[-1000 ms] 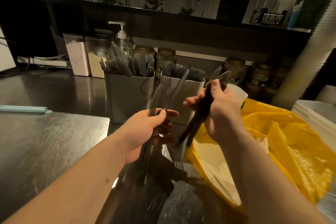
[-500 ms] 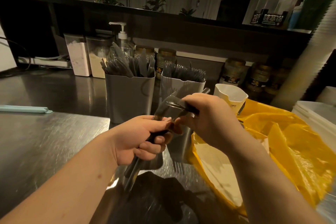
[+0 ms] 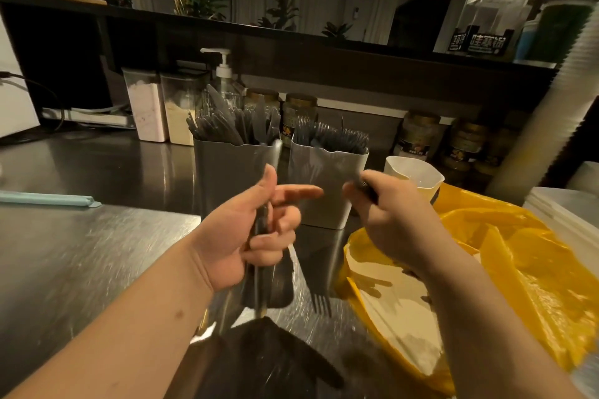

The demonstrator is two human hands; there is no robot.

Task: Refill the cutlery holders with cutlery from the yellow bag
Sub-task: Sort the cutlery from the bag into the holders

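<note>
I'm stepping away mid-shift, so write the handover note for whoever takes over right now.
Left hand grips a bundle of dark cutlery, upright, in front of the holders.
Right hand pinches one dark piece; blur hides its type.
Left holder holds knives, right holder forks; both look well stocked.
Yellow bag lies open at right on the counter.
Left: sort what is held into the holders, then check the bag for more.

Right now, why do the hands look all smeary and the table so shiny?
Head view: the left hand and right hand are motion-blurred, as is the cutlery they grip, while the holders behind look sharper. Head view: dim warm light bounces off the steel table as pale glare, and the wide lens bows the shelf.
</note>
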